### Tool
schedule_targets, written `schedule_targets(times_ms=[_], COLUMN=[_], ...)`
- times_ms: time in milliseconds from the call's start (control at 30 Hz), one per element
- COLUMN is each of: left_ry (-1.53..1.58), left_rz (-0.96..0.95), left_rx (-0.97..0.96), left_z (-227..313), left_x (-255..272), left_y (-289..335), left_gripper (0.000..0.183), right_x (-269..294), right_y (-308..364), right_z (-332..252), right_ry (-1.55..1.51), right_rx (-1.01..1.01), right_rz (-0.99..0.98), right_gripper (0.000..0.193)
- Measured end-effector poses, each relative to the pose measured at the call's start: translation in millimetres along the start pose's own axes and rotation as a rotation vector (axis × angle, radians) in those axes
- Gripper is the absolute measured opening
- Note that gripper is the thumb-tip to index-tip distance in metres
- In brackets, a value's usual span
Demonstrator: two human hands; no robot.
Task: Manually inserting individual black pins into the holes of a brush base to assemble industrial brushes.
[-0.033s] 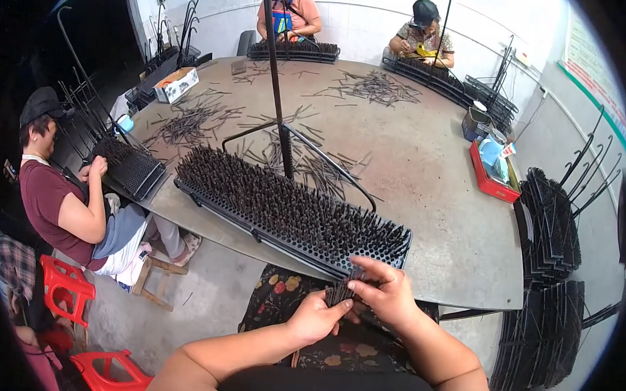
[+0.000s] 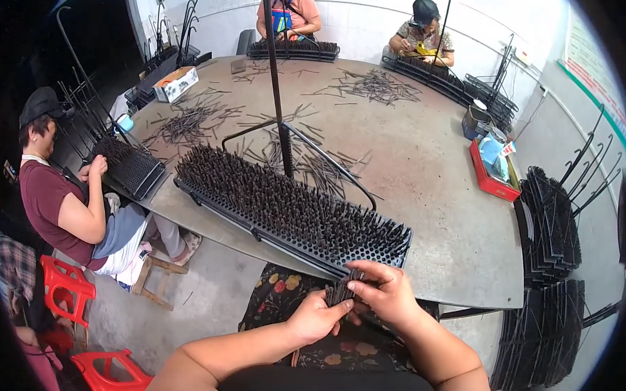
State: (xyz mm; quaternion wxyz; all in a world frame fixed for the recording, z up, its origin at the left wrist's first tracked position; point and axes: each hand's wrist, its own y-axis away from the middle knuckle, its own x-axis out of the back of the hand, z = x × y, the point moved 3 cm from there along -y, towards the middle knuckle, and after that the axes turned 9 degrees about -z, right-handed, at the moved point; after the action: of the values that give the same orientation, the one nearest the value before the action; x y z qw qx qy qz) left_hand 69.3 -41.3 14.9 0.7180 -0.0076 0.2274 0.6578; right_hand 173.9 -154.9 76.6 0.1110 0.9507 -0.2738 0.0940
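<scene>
My left hand (image 2: 318,317) is closed around a bundle of thin dark sticks (image 2: 337,291), held upright above my lap. At the top of that bundle, the thumb and forefinger of my right hand (image 2: 385,289) pinch at the stick ends. Just beyond both hands lies a long black perforated rack (image 2: 376,260), set slantwise along the table's near edge. Short dark sticks (image 2: 271,197) stand densely in its holes, while some holes at the near right end are bare. A tall metal rod (image 2: 279,91) rises behind the rack from a bent wire frame.
Loose sticks (image 2: 191,122) lie in heaps on the table (image 2: 431,179). A red tray (image 2: 489,175) sits near its right edge. Racks (image 2: 550,224) are stacked at the right. One person (image 2: 71,201) works at the left, two more across the table. Red stools (image 2: 68,287) stand on the floor.
My right forefinger has come down slightly and closed toward the thumb at the top of the bundle. My left hand holds its place.
</scene>
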Motion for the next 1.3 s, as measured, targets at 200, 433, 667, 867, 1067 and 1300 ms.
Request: schedule_targets(times_ms=[200,433,667,867,1067,1300], left_ry=[0.084,0.022,0.048,0.031,0.017,0.03], left_rz=[0.075,0.18,0.131,0.145,0.143,0.151], left_rx=[-0.079,0.067,0.111,0.128,0.132,0.137], left_z=[2,8,-8,-15,-12,-11], left_x=[-9,-5,0,1,1,2], left_y=[3,0,-10,-8,-11,-12], left_gripper=[0.017,0.015,0.014,0.014,0.016,0.015], right_x=[11,44,65,61,62,66], right_y=[6,7,1,1,-2,0], right_z=[19,18,45,55,48,45], right_ry=[-0.335,-0.291,0.17,0.073,0.28,0.29], right_rx=[0.087,0.166,0.594,0.587,0.629,0.595], right_rz=[0.186,0.348,0.629,0.603,0.555,0.563], right_gripper=[0.028,0.024,0.022,0.021,0.02,0.02])
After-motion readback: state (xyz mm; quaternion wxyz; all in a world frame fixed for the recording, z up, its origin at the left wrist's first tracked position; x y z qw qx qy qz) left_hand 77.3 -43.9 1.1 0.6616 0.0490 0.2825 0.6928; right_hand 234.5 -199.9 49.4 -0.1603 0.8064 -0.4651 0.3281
